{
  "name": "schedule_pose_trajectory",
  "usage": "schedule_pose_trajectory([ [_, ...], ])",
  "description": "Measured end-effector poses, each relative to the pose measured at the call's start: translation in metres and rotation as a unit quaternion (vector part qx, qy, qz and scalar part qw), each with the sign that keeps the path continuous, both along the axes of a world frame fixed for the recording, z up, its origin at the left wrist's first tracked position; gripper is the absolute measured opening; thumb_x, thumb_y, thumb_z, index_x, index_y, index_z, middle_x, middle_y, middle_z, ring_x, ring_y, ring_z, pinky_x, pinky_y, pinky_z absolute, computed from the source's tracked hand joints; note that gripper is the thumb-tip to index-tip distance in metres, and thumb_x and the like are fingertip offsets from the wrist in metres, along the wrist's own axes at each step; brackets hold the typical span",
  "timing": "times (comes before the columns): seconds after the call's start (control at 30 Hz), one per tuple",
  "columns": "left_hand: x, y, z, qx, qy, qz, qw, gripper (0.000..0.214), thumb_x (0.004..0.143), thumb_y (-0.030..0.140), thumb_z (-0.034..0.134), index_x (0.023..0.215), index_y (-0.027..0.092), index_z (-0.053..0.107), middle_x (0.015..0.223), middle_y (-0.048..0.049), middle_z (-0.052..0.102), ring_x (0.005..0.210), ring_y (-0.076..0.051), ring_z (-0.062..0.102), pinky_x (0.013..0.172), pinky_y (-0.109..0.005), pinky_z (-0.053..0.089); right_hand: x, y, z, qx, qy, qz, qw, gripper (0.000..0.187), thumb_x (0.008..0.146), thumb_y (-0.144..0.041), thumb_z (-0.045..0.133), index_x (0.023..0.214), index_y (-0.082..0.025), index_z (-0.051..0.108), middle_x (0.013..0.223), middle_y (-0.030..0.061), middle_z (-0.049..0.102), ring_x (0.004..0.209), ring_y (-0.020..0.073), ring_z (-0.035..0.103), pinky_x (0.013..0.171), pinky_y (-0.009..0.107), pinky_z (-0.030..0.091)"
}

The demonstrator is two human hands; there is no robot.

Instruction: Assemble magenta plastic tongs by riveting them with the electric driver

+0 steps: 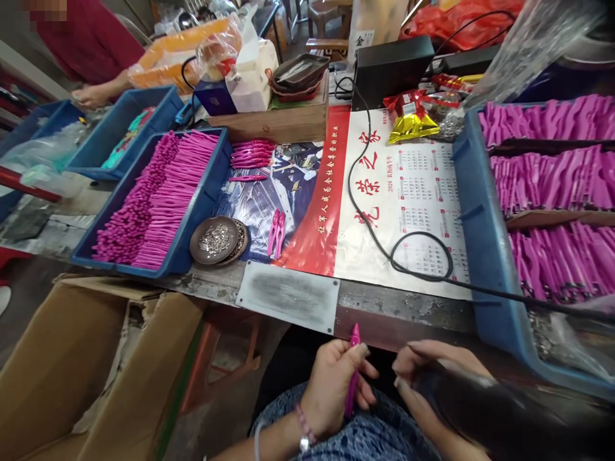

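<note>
Magenta plastic is showing between the fingers of the left hand (331,378): a slim, pointed magenta piece (351,392) is standing nearly upright over the lap, just beyond the edge of the worn grey worktop (403,307). The thumb and fingers are pinching it firmly, and a pink beaded bracelet (305,428) is circling that wrist. The right hand (444,353) is hovering apart from the left, its fingertips curving toward the magenta piece without touching it. A dark, blurred object (500,410) is covering much of that hand; whether its fingers are gripping it, I cannot tell.

Ahead, a thin grey-white rectangular plate (288,294) is lying at the worktop's edge. Behind it, two magenta plastic pieces (275,234) are resting side by side on a printed calendar sheet (355,269), near a brown round dish (199,255) that is holding small silvery bits. Two blue plastic trays, one at the left (199,195) and one at the right (480,256), are holding many magenta parts. A looped black cable (423,233) is crossing the sheet. Farther off, a co-worker's hand (91,96) is reaching out at the upper left.
</note>
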State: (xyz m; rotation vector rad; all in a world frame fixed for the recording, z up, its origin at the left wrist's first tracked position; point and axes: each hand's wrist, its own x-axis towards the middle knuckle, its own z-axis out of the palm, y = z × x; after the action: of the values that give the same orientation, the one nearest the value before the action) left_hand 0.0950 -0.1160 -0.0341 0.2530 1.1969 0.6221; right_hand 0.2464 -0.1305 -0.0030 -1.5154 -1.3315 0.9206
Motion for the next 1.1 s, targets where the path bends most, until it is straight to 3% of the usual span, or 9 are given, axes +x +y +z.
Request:
schedule_pose_trajectory([
  [0.13,-0.002,0.000,-0.008,0.001,-0.020,-0.021,1.000,0.053,0.067,0.064,0.074,0.068,0.014,0.056,0.047,0.0041,0.052,0.029,-0.004,0.037,0.031,-0.018,0.019,-0.003,0.019,-0.010,-0.099,0.005,0.095,0.991,0.026,0.085,-0.036,0.067,0.106,-0.024,0.060,0.095,0.0038,0.073,0.085,0.0217,0.073,0.070,0.026,0.060],
  [0.27,-0.006,-0.001,-0.013,-0.002,-0.051,-0.024,0.998,0.056,0.064,0.067,0.075,0.063,0.017,0.052,0.045,0.0066,0.046,0.029,-0.002,0.029,0.032,-0.020,0.013,-0.004,0.037,-0.010,-0.171,-0.054,0.181,0.967,0.024,0.086,-0.038,0.062,0.104,-0.023,0.059,0.088,0.0014,0.071,0.082,0.0221,0.070,0.068,0.030,0.056],
  [0.37,-0.008,-0.001,-0.014,-0.008,-0.073,-0.025,0.997,0.063,0.064,0.078,0.067,0.062,0.018,0.049,0.044,0.0069,0.043,0.030,-0.002,0.028,0.034,-0.021,0.013,-0.005,0.046,-0.005,-0.201,-0.076,0.212,0.953,0.023,0.087,-0.040,0.059,0.102,-0.023,0.058,0.086,0.0006,0.071,0.077,0.0217,0.068,0.069,0.032,0.054],
  [0.57,-0.010,0.003,-0.016,-0.043,-0.133,-0.027,0.990,0.063,0.066,0.079,0.064,0.071,0.018,0.051,0.049,0.0081,0.044,0.032,-0.002,0.024,0.036,-0.021,0.010,-0.006,0.051,-0.004,-0.214,-0.081,0.201,0.953,0.019,0.085,-0.040,0.059,0.095,-0.023,0.058,0.078,0.0021,0.068,0.091,0.0274,0.070,0.069,0.032,0.056],
  [0.73,-0.007,0.003,-0.013,-0.048,-0.117,-0.016,0.992,0.066,0.062,0.082,0.064,0.067,0.018,0.049,0.048,0.0083,0.042,0.031,-0.002,0.025,0.035,-0.021,0.012,-0.006,0.045,-0.003,-0.195,-0.126,0.207,0.950,0.017,0.086,-0.039,0.058,0.093,-0.024,0.058,0.075,0.0004,0.068,0.076,0.0229,0.070,0.062,0.029,0.055],
  [0.8,-0.006,0.002,-0.012,-0.042,-0.105,-0.011,0.994,0.068,0.061,0.085,0.061,0.063,0.019,0.046,0.045,0.0087,0.039,0.031,-0.002,0.024,0.034,-0.021,0.013,-0.006,0.042,-0.004,-0.186,-0.146,0.206,0.949,0.020,0.087,-0.039,0.058,0.099,-0.023,0.059,0.078,0.0001,0.070,0.070,0.0203,0.069,0.061,0.027,0.055],
  [0.97,-0.003,0.000,-0.010,-0.013,-0.067,-0.022,0.997,0.069,0.064,0.087,0.055,0.064,0.019,0.047,0.040,0.0095,0.036,0.031,-0.003,0.024,0.033,-0.020,0.015,-0.004,0.039,-0.010,-0.197,-0.140,0.183,0.953,0.034,0.086,-0.042,0.062,0.110,-0.019,0.064,0.094,0.0065,0.075,0.092,0.0264,0.073,0.065,0.026,0.059],
  [1.1,-0.003,-0.002,-0.011,0.000,-0.070,-0.022,0.997,0.066,0.065,0.085,0.057,0.066,0.019,0.048,0.040,0.0101,0.036,0.031,-0.004,0.025,0.033,-0.020,0.017,-0.003,0.035,-0.009,-0.198,-0.111,0.135,0.965,0.033,0.083,-0.041,0.066,0.110,-0.022,0.067,0.105,0.0049,0.076,0.093,0.0243,0.073,0.075,0.025,0.060],
])
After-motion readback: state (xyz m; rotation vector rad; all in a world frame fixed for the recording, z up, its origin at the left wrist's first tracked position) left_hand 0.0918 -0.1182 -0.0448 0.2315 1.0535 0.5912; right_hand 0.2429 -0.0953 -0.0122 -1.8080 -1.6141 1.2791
